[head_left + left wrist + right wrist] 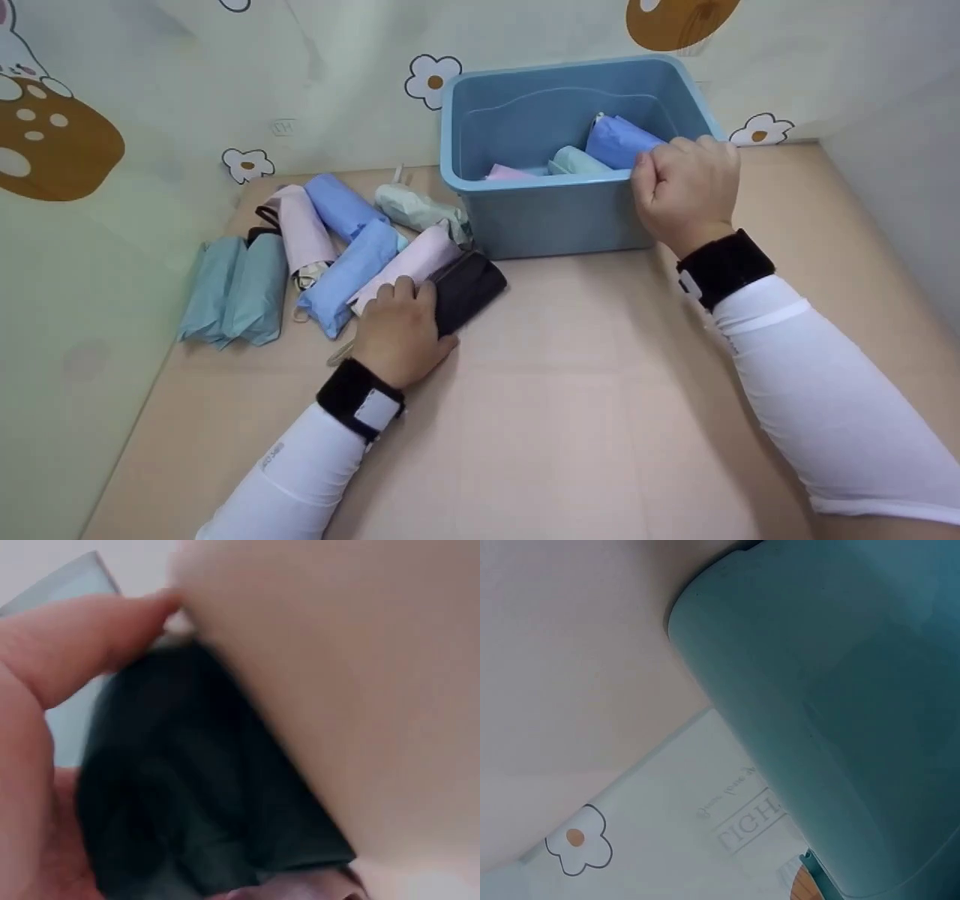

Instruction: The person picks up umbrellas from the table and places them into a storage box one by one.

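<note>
My left hand [399, 334] holds the near end of a black folded umbrella [471, 291], thumb on one side and fingers on the other. In the left wrist view the dark cloth [202, 772] lies blurred within the hand. A pink folded umbrella [412, 262] lies right alongside it, partly covered by the fingers. My right hand [690, 187] grips the near right corner of the rim of a blue plastic bin [555, 217]. Inside the bin lie a blue umbrella [621, 141], a pale green one [577, 160] and something pink [508, 172].
Several more folded umbrellas crowd the table's left: two teal ones [255, 289], a pink one [304, 229], blue ones [356, 274] and a pale green patterned one [416, 208]. A patterned wall [352, 90] stands behind the bin, another wall [900, 150] at the right.
</note>
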Demonstrator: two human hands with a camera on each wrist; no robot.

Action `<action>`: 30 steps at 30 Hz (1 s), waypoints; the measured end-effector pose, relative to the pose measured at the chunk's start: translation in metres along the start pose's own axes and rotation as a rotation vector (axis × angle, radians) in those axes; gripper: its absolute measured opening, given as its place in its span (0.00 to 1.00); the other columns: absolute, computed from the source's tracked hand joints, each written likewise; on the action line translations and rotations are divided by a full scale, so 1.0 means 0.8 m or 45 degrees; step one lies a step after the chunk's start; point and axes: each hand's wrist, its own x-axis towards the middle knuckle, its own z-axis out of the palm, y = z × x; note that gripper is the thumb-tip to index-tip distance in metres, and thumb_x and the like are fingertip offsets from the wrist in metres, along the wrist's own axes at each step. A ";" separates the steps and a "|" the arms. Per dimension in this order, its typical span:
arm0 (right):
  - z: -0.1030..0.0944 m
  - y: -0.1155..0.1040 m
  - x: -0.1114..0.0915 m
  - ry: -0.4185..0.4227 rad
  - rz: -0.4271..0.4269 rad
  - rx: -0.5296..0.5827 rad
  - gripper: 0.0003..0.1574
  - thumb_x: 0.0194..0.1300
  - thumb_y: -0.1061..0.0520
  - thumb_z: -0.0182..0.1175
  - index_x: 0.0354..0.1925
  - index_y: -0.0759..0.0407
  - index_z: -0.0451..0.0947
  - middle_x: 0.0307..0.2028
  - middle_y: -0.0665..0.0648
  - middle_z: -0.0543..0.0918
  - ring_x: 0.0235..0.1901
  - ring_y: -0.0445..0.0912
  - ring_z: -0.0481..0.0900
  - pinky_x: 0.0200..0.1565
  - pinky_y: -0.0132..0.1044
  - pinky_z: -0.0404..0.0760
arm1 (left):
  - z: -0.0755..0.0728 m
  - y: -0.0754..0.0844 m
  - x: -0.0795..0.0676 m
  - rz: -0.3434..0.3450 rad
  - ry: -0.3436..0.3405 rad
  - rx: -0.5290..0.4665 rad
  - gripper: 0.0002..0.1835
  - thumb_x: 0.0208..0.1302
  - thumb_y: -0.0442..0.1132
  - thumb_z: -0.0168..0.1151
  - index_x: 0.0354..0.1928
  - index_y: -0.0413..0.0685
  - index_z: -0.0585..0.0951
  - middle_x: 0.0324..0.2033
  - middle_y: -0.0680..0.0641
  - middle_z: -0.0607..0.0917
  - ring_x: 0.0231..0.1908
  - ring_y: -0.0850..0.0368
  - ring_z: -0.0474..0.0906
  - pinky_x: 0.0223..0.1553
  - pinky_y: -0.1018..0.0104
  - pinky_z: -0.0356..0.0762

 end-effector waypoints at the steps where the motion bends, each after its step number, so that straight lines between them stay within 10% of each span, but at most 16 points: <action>1: 0.000 0.001 0.000 0.003 0.001 0.000 0.32 0.75 0.48 0.43 0.15 0.63 0.67 0.17 0.63 0.70 0.24 0.61 0.68 0.34 0.51 0.58 | 0.001 0.002 0.002 0.000 -0.003 -0.008 0.39 0.60 0.59 0.75 0.58 0.32 0.77 0.46 0.33 0.83 0.45 0.34 0.82 0.44 0.41 0.83; 9: 0.007 0.003 -0.005 -0.010 -0.017 0.011 0.32 0.74 0.49 0.45 0.15 0.63 0.69 0.17 0.64 0.72 0.24 0.62 0.69 0.34 0.53 0.61 | -0.009 -0.001 -0.002 -0.051 -0.213 -0.253 0.32 0.65 0.52 0.70 0.59 0.37 0.71 0.46 0.37 0.85 0.45 0.39 0.86 0.47 0.41 0.83; 17: -0.001 0.001 0.003 0.008 0.001 0.004 0.33 0.74 0.48 0.44 0.16 0.64 0.70 0.17 0.64 0.72 0.25 0.61 0.69 0.34 0.51 0.60 | -0.097 -0.011 -0.008 -0.048 -0.179 -0.664 0.33 0.66 0.55 0.66 0.67 0.49 0.70 0.47 0.43 0.84 0.42 0.49 0.82 0.43 0.51 0.82; 24: 0.000 0.001 0.005 0.022 0.014 -0.004 0.31 0.72 0.49 0.45 0.15 0.63 0.69 0.17 0.64 0.73 0.25 0.62 0.70 0.34 0.53 0.62 | -0.154 0.006 0.063 -0.051 0.147 -0.982 0.31 0.71 0.54 0.61 0.69 0.48 0.68 0.48 0.40 0.84 0.40 0.48 0.82 0.42 0.55 0.80; 30: 0.007 -0.001 0.002 0.068 -0.005 -0.012 0.31 0.72 0.49 0.45 0.14 0.63 0.69 0.16 0.64 0.72 0.23 0.61 0.69 0.31 0.52 0.62 | -0.166 0.040 0.150 -0.115 0.189 -1.088 0.36 0.76 0.55 0.55 0.77 0.50 0.58 0.62 0.39 0.78 0.54 0.50 0.79 0.57 0.55 0.77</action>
